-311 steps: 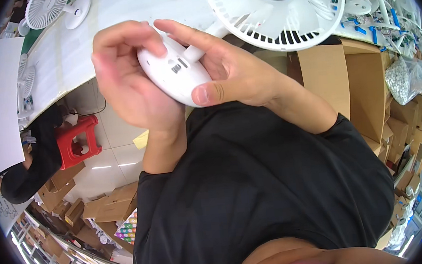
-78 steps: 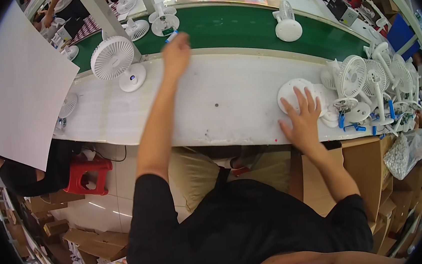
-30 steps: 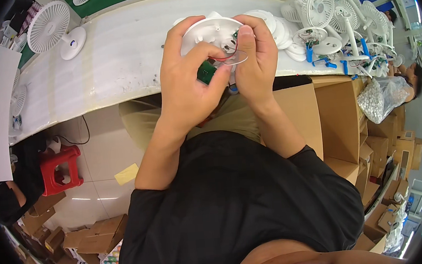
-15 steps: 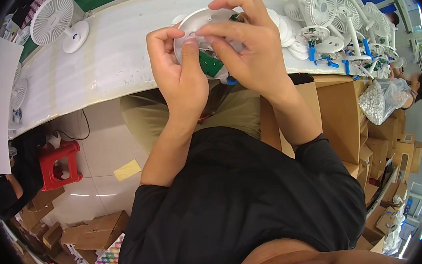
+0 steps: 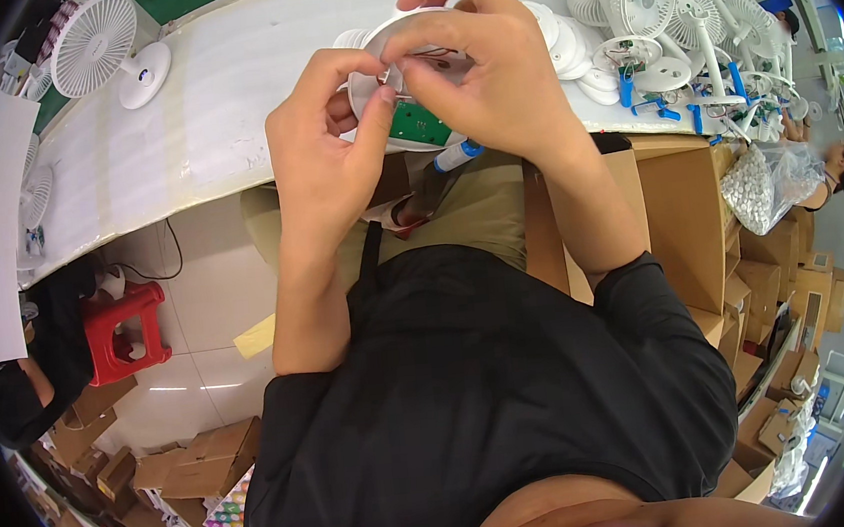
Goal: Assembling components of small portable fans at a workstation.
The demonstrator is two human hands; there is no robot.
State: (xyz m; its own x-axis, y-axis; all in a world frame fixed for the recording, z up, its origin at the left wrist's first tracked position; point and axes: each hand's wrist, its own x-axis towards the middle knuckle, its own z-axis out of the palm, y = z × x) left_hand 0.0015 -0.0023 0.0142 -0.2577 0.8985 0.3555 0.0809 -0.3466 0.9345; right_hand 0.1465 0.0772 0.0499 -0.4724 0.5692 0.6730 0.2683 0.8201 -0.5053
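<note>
"White plastic is what I am noticing first: a round, hollow white plastic shell [image 5: 363, 85] is sitting between two hands, near the front edge of the long white table [image 5: 217, 101]. Why is it facing so?"

"Its open side is facing the person, I suppose so that the inside is lying in sight. A flat green circuit board [image 5: 420, 123] is showing at the near side of the shell."

"And how are the fingers standing?"

"The bare left hand [image 5: 322, 152] is making a narrow pinch, thumb and forefinger almost meeting beside a thin reddish wire [image 5: 399, 97]. The bare right hand [image 5: 501, 76] is bringing thumb and forefinger close to that same spot, while its other fingers are curling above the far rim, perhaps for steadying. What exactly the tips are gripping, I cannot tell; it is too small."

"What else is hiding?"

"The right hand is covering much of the shell's inside. Below it, a blue cylinder with a pale band [image 5: 457, 154] is showing over the lap; its upper end is disappearing under the hand, so I am not seeing how it is attached. Whether the shell is touching the table, I also cannot tell. Behind the right hand, a stack of flat white discs [image 5: 569, 45] is being partly covered."
</note>
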